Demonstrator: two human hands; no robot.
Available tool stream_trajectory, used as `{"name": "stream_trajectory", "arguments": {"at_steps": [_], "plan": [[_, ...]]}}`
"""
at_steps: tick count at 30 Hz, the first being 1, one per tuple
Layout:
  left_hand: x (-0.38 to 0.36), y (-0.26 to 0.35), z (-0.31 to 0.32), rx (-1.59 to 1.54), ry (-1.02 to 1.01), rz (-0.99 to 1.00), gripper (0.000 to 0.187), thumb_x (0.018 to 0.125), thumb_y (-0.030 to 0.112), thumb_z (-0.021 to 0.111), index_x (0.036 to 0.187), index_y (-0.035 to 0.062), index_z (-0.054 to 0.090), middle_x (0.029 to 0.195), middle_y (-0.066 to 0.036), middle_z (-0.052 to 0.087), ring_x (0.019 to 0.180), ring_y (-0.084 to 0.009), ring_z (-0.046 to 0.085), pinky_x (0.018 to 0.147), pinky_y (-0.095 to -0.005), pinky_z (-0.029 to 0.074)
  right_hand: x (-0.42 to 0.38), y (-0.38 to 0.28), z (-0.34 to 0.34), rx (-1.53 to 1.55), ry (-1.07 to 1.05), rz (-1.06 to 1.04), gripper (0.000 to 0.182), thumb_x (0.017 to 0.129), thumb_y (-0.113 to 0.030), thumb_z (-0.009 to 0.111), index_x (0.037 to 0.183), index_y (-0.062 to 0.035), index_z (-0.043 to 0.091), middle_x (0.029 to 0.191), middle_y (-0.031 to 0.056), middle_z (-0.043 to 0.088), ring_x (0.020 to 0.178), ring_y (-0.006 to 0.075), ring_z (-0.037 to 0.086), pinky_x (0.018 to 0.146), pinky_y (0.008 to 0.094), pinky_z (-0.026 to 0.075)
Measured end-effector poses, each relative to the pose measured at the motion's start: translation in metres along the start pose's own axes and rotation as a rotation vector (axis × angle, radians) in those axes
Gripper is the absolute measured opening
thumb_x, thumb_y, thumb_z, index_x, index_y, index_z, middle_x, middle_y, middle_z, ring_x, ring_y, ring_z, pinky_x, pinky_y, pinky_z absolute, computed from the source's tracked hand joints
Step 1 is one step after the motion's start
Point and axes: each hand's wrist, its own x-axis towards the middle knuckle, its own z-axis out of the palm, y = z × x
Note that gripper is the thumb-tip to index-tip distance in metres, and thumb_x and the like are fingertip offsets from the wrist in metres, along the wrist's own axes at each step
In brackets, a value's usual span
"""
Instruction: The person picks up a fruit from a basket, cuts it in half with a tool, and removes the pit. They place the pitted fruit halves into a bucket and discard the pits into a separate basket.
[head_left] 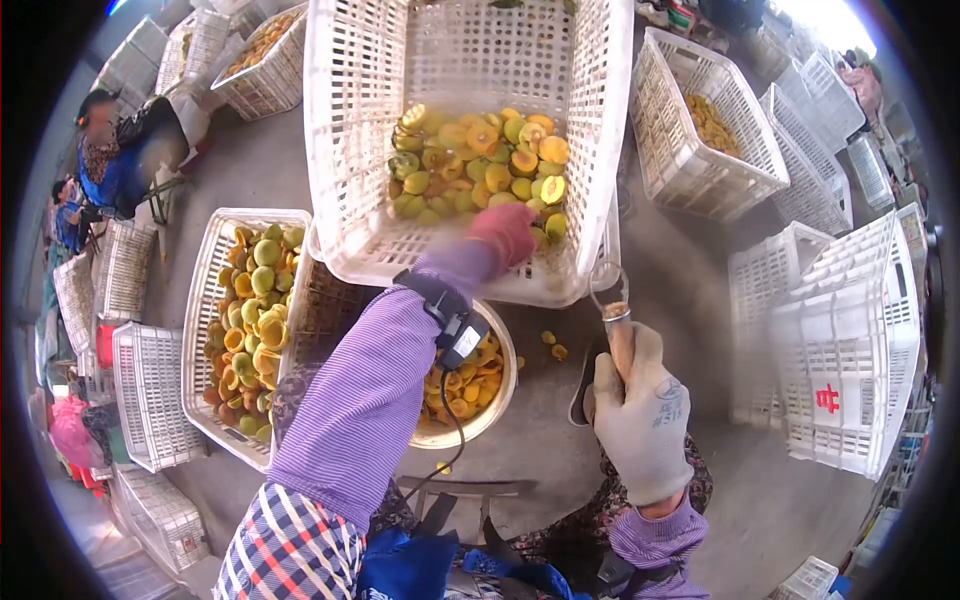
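My left hand [503, 238], in a reddish glove, reaches into the near end of a large white plastic crate [345, 150]. It is smeared by motion, and its fingers are largely hidden against the fruit. Halved yellow-green fruit [475, 165], probably peaches, lies piled in that crate. My right hand [645, 410], in a whitish glove, is wrapped round the wooden handle of a ring-bladed pitting tool [619, 335]. The tool's metal loop points up, close to the crate's near right corner. Below my left forearm stands a round tub [513, 372] of hollowed orange fruit halves [470, 385].
A crate [195, 400] at left holds cut fruit [250, 320]. More white crates [700, 180] stand at right, some stacked [845, 340]. Fruit scraps [555, 347] lie on the floor beside the tub. Seated people [120, 160] are at far left.
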Motion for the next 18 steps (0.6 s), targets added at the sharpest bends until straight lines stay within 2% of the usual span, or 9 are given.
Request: {"name": "stream_trajectory", "arguments": {"at_steps": [2,5,6,8,9,11,14,17,18], "plan": [[-0.006,-0.003,-0.006,-0.133,0.003,0.062,0.047,0.077,0.027,0.065,0.121,0.0114,0.064,0.116,-0.017,0.065,0.107,-0.0315,0.062,0.093,-0.039,0.049,0.002,-0.002,-0.006,0.097,-0.01,0.058,0.027,0.085,-0.01,0.064,0.109,-0.009,0.051,0.08,0.0154,0.063,0.07,0.0387,0.064,0.058,0.0446,0.05],[-0.044,-0.018,-0.045,-0.201,-0.008,0.148,0.039,0.078,0.023,0.065,0.115,0.0092,0.067,0.108,-0.016,0.068,0.101,-0.0297,0.064,0.089,-0.0376,0.05,0.002,-0.006,-0.009,0.039,0.021,-0.046,0.027,0.085,-0.009,0.063,0.109,-0.0083,0.051,0.084,0.0157,0.063,0.072,0.0382,0.063,0.058,0.0431,0.051],[-0.057,-0.044,-0.05,-0.294,0.011,0.246,0.036,0.08,0.021,0.064,0.113,0.0081,0.068,0.106,-0.016,0.068,0.099,-0.0297,0.065,0.088,-0.0365,0.051,0.0,-0.006,-0.009,0.039,0.024,-0.069,0.027,0.085,-0.008,0.063,0.109,-0.0083,0.051,0.085,0.0157,0.063,0.071,0.038,0.063,0.058,0.043,0.051],[-0.106,-0.061,-0.087,-0.271,0.027,0.214,0.032,0.082,0.018,0.063,0.111,0.0063,0.068,0.104,-0.015,0.068,0.096,-0.0297,0.065,0.085,-0.0353,0.052,-0.002,-0.003,-0.008,0.036,0.039,-0.125,0.027,0.085,-0.008,0.063,0.108,-0.0083,0.05,0.087,0.0157,0.063,0.071,0.0378,0.063,0.058,0.0427,0.051],[-0.143,-0.052,-0.115,-0.155,0.025,0.085,0.03,0.084,0.017,0.063,0.111,0.0057,0.068,0.105,-0.014,0.068,0.095,-0.0296,0.065,0.084,-0.0352,0.052,-0.003,-0.003,-0.008,0.039,0.046,-0.141,0.027,0.085,-0.008,0.063,0.108,-0.0083,0.05,0.086,0.0157,0.063,0.071,0.0375,0.063,0.058,0.0427,0.051],[-0.19,-0.098,-0.136,0.048,0.035,0.119,0.027,0.084,0.019,0.062,0.106,0.0059,0.069,0.099,-0.016,0.068,0.091,-0.0294,0.065,0.084,-0.0366,0.052,-0.004,-0.005,-0.01,0.042,0.072,-0.179,0.026,0.084,-0.008,0.063,0.107,-0.0083,0.05,0.086,0.0157,0.063,0.07,0.037,0.063,0.058,0.0425,0.051],[-0.252,-0.131,-0.161,0.422,-0.086,-0.051,0.026,0.085,0.021,0.059,0.105,0.0068,0.069,0.105,-0.019,0.065,0.095,-0.0328,0.064,0.085,-0.0412,0.052,-0.011,-0.005,-0.01,0.041,0.032,-0.157,0.026,0.084,-0.009,0.063,0.107,-0.0071,0.051,0.081,0.0156,0.063,0.068,0.0368,0.063,0.057,0.0427,0.05],[-0.261,-0.133,-0.162,0.679,-0.039,-0.153,0.029,0.085,0.02,0.059,0.11,0.0083,0.067,0.105,-0.019,0.062,0.096,-0.0342,0.063,0.085,-0.0428,0.051,-0.015,-0.004,-0.015,0.015,0.015,-0.119,0.027,0.085,-0.01,0.063,0.108,-0.005,0.051,0.079,0.0158,0.063,0.068,0.0371,0.064,0.058,0.0429,0.051],[-0.249,-0.114,-0.164,0.605,-0.02,-0.068,0.033,0.087,0.024,0.059,0.115,0.0074,0.064,0.106,-0.019,0.059,0.098,-0.0348,0.061,0.087,-0.043,0.05,-0.014,-0.002,-0.018,0.032,0.027,-0.096,0.027,0.085,-0.01,0.063,0.109,-0.0043,0.051,0.079,0.0164,0.064,0.068,0.0373,0.064,0.058,0.0432,0.051]]}}
